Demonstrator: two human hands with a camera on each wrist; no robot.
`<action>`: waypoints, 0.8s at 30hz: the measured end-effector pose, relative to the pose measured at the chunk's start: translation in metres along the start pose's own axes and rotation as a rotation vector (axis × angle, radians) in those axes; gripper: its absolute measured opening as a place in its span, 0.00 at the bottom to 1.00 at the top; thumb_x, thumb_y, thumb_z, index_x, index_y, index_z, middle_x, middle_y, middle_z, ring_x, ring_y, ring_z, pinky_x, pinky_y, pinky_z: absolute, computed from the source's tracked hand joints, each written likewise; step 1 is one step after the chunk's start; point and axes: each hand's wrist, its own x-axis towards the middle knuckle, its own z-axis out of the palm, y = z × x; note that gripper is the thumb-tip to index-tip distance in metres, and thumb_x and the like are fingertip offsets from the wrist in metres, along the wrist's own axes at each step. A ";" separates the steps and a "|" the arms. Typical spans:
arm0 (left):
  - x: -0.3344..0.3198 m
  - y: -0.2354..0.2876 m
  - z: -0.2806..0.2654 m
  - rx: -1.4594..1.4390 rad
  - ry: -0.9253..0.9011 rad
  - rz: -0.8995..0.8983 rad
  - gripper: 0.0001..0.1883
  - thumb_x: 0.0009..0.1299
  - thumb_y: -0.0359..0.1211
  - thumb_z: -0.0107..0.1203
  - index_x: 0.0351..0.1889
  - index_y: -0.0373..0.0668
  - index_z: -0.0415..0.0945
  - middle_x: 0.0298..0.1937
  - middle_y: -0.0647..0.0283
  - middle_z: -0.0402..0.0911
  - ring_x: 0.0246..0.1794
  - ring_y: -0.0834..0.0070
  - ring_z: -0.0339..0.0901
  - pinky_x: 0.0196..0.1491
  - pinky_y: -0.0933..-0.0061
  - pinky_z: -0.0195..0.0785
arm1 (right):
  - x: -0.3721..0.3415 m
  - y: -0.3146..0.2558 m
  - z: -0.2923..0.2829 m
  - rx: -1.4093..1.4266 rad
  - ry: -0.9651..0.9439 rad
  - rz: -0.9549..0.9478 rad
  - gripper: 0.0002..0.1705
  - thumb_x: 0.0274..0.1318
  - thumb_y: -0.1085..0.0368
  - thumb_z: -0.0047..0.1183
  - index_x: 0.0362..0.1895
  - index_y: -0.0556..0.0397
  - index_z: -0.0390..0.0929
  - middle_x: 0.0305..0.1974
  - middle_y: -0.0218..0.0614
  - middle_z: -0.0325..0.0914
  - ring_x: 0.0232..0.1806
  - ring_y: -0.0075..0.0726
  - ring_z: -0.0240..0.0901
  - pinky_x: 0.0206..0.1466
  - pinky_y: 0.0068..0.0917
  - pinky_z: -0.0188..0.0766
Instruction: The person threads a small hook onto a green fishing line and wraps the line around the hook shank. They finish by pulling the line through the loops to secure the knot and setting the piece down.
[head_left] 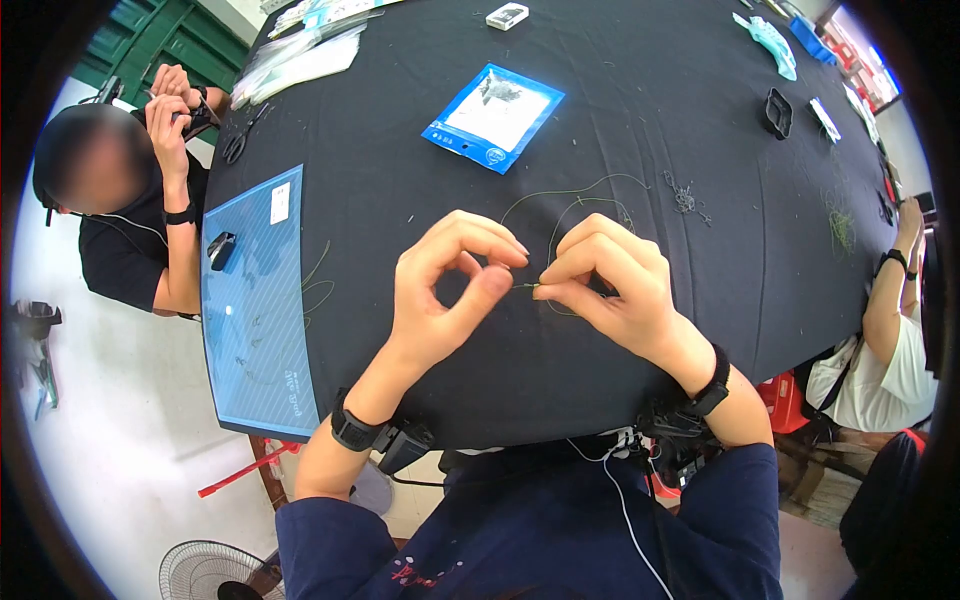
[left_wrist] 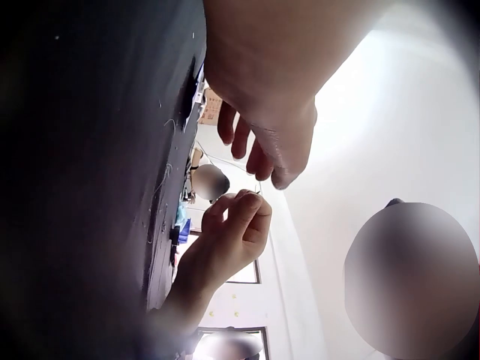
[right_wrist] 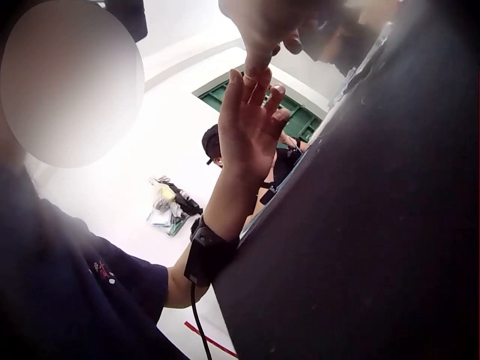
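Observation:
My right hand (head_left: 610, 280) pinches a thin green cord (head_left: 577, 192) between thumb and fingertips. A short bit of the cord pokes out toward the left, and the rest loops loosely over the black table behind the hands. Just left of it is my left hand (head_left: 440, 285), its fingers loosely bent and a gap between thumb and forefinger. The right wrist view shows this left hand (right_wrist: 251, 131) with fingers apart, close to the right fingertips. In the left wrist view the right hand (left_wrist: 236, 232) keeps its thumb pressed against its fingers.
A blue-and-white pouch (head_left: 495, 115) lies beyond the hands, with a tangle of dark thread (head_left: 687, 200) right of it. On the left sit a blue translucent mat (head_left: 255, 340) and scissors (head_left: 240, 140). Other people sit at both sides; a black tray (head_left: 777, 113) stands far right.

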 end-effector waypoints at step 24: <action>0.003 0.003 0.003 0.435 0.057 0.409 0.11 0.46 0.21 0.63 0.26 0.46 0.78 0.30 0.70 0.81 0.30 0.78 0.74 0.20 0.83 0.61 | 0.002 -0.007 0.000 0.076 -0.041 0.024 0.10 0.41 0.73 0.64 0.29 0.54 0.75 0.30 0.32 0.73 0.25 0.27 0.71 0.25 0.22 0.68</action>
